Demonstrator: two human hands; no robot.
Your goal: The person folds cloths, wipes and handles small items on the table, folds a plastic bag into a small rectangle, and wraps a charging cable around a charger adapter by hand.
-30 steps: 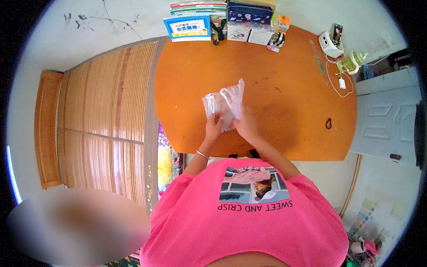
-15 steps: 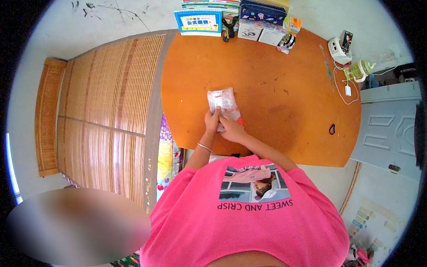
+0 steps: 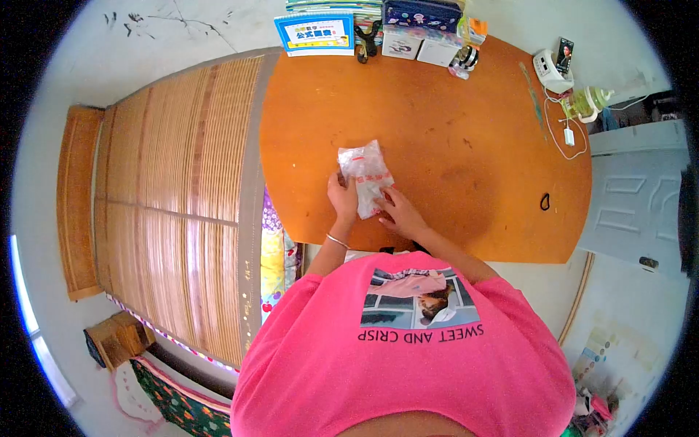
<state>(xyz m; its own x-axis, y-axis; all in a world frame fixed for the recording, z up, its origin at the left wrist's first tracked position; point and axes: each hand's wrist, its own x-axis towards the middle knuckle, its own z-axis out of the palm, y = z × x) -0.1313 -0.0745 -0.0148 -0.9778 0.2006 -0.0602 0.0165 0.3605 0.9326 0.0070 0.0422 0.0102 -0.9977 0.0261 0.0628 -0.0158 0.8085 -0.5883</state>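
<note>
i had a flattened plastic bag (image 3: 365, 166) before me on an orange table (image 3: 473, 131).
my left hand (image 3: 343, 197) curved at its left edge, whether pinching i could not tell; my right hand (image 3: 402, 213), fingers loosely spread, touched the lower right edge, probably keeping the thin, crinkled, red-printed oblong flat.

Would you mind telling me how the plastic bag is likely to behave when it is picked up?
The bag will probably flop and fold, as its film looks thin and creased. It is likely light, since it lies nearly flat on the table with no clear bulge. Its shiny patches suggest it may slip a little.
</note>
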